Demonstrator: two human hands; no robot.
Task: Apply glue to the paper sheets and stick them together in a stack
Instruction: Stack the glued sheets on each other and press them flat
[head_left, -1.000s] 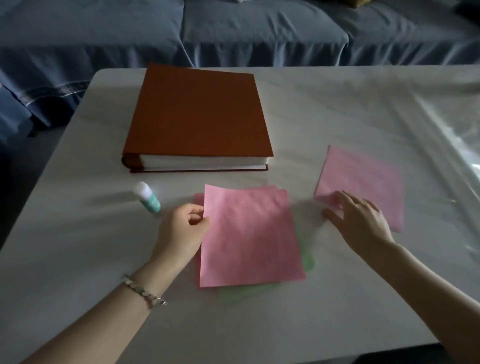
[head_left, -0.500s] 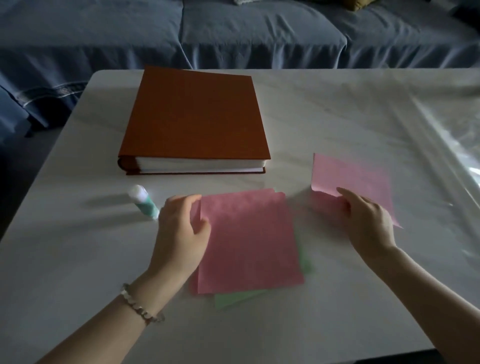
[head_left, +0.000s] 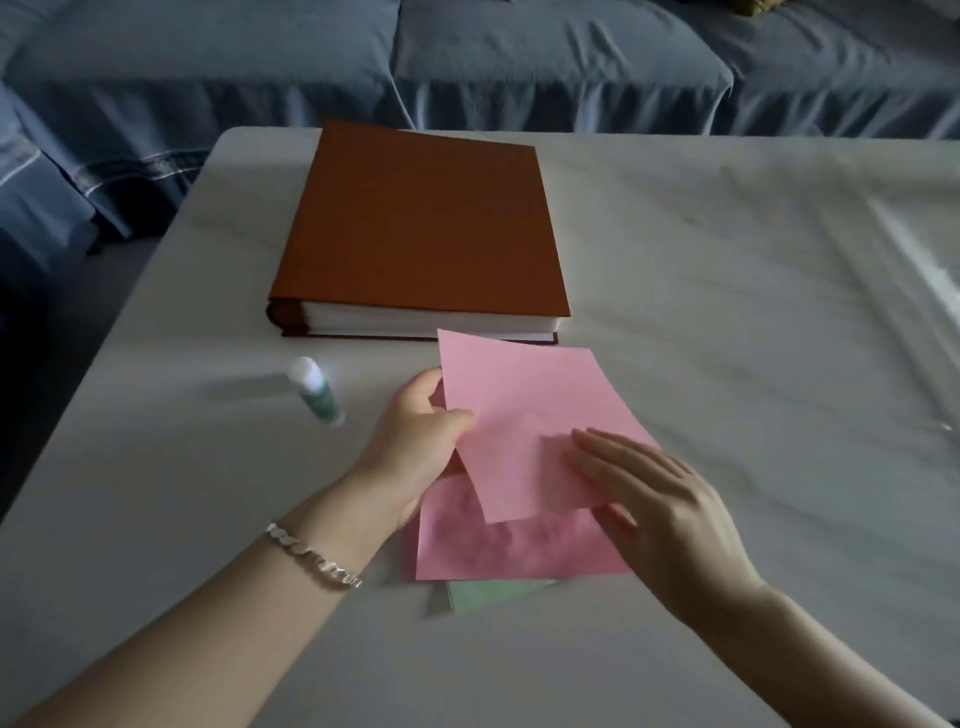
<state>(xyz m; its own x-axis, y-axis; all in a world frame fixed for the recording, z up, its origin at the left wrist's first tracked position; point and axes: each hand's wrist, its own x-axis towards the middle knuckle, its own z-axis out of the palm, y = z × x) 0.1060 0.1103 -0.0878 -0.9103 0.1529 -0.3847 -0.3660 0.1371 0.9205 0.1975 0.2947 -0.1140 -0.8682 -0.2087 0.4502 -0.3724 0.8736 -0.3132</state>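
— Handling of the pink sheet (head_left: 524, 415)?
— Looked light, limp, easily creased; best taken by the edges. Hung bowed just above the stack (head_left: 519, 551), right of the glue stick (head_left: 317, 389).
— Gripped how?
— Pinched at the left edge by the left hand (head_left: 415, 447), thumb on top; touched near the lower right corner by straight fingers of the right hand (head_left: 670, 514).

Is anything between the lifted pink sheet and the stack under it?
No object shows. Only the left hand, gripping the lifted pink sheet at its left edge, reaches under it; the glue stick lies aside.
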